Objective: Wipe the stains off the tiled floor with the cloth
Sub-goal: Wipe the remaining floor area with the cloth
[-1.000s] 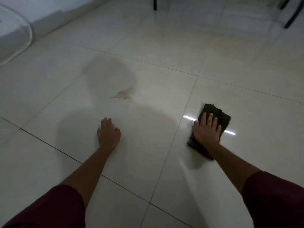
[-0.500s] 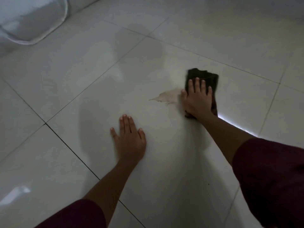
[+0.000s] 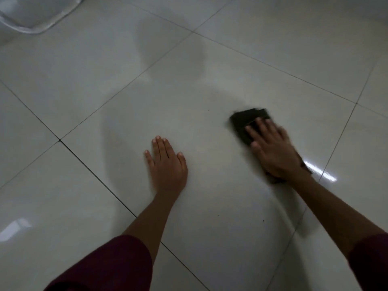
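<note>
Pressing flat on the dark folded cloth (image 3: 247, 122), right hand (image 3: 275, 156), fingers spread and motion-blurred, cloth pinned to the glossy pale tiled floor (image 3: 210, 91). Resting palm-down on bare tile just left of it, left hand (image 3: 168, 162), fingers extended and close together, holding nothing. Maroon sleeves (image 3: 109, 267) at both forearms.
</note>
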